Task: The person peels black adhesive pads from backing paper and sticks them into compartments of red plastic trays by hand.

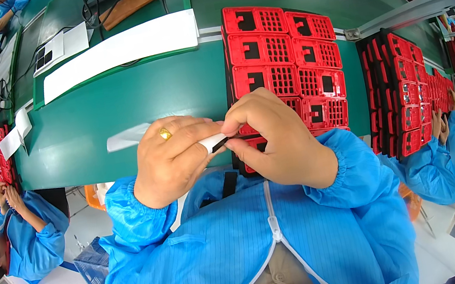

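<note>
Both hands meet in front of my chest over a small white piece with a black end [213,143]; most of it is covered by fingers, so its kind stays unclear. My left hand [173,160], with a gold ring on one finger, is closed round the white part. At the black end, the thumb and forefinger of my right hand [278,140] pinch together. Just beyond my right hand stands a block of red plastic trays [259,46] with grid openings and black edges. A translucent strip [126,138] lies on the bench beyond my left hand.
The green bench [69,129] carries a long white sheet [122,52], cables and a brown block [128,7]. More stacked red trays [405,91] stand to the right, beside a metal rail [404,13]. Co-workers in blue sit at left [36,240] and right [434,170].
</note>
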`<move>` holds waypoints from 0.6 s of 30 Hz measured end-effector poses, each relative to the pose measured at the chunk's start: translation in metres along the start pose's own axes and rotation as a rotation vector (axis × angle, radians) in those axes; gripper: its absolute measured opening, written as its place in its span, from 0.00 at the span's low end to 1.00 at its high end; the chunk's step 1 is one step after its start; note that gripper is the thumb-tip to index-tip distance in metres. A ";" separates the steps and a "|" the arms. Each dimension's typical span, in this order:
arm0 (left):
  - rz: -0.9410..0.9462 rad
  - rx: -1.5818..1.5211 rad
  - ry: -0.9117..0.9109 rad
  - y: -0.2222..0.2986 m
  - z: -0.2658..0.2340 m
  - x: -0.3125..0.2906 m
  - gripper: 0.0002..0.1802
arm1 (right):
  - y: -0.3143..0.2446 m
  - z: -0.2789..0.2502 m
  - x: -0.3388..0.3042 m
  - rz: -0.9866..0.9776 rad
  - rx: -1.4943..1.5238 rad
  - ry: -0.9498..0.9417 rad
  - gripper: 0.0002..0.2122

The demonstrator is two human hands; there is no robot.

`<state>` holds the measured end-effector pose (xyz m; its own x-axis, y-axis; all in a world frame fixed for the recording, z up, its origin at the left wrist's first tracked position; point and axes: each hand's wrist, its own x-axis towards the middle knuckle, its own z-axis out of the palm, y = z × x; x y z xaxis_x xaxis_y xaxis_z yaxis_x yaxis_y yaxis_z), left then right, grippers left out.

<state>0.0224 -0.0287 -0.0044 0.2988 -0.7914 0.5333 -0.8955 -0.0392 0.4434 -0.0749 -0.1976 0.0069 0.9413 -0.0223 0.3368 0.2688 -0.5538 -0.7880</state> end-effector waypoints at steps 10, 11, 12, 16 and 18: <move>-0.056 -0.062 -0.007 0.001 -0.006 -0.005 0.11 | 0.007 0.007 -0.006 -0.315 -0.132 0.058 0.12; -0.056 -0.058 -0.004 0.002 -0.005 -0.006 0.11 | 0.006 0.006 -0.007 -0.302 -0.122 0.076 0.14; -0.110 -0.125 0.051 0.003 -0.003 -0.007 0.10 | 0.005 0.005 -0.007 -0.290 -0.110 0.093 0.17; -0.314 -0.358 0.233 0.006 0.001 -0.014 0.08 | 0.003 0.008 -0.018 0.082 0.351 0.227 0.22; -0.370 -0.419 0.282 0.009 0.003 -0.015 0.07 | 0.009 0.021 -0.027 0.197 0.596 0.194 0.22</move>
<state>0.0088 -0.0192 -0.0106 0.6909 -0.5775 0.4349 -0.5280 0.0079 0.8492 -0.0936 -0.1846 -0.0204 0.9456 -0.2564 0.2002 0.2149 0.0305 -0.9762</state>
